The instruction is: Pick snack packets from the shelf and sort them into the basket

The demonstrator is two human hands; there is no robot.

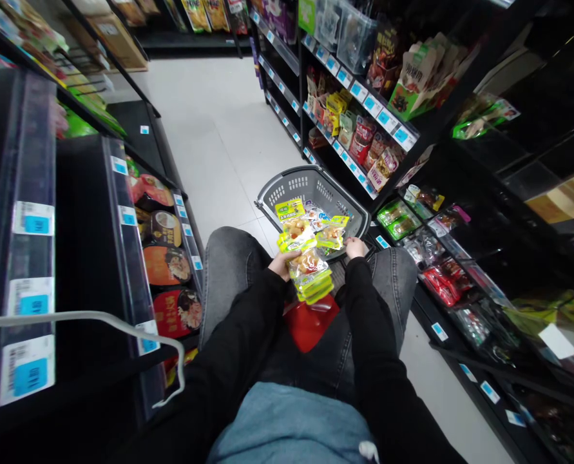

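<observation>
My left hand [285,264] is closed around a bundle of yellow-green snack packets [308,270] with clear windows, held above my lap. My right hand [355,247] pinches the edge of a single yellow-green snack packet [332,233] over the near side of a grey shopping basket [291,182]. Inside the basket, other small packets [317,216] in white and blue show partly behind the held ones. A red package [310,325] lies on my lap beneath the bundle. The fingertips of both hands are partly hidden.
On the left stands a black shelf with price tags [33,219] and round-lidded food bowls [167,265]. A white cable [98,316] crosses in front of it. Bagged snacks [364,138] fill the right shelf, with red packets [446,282] lower down. Pale floor tiles [209,129] run between the shelves.
</observation>
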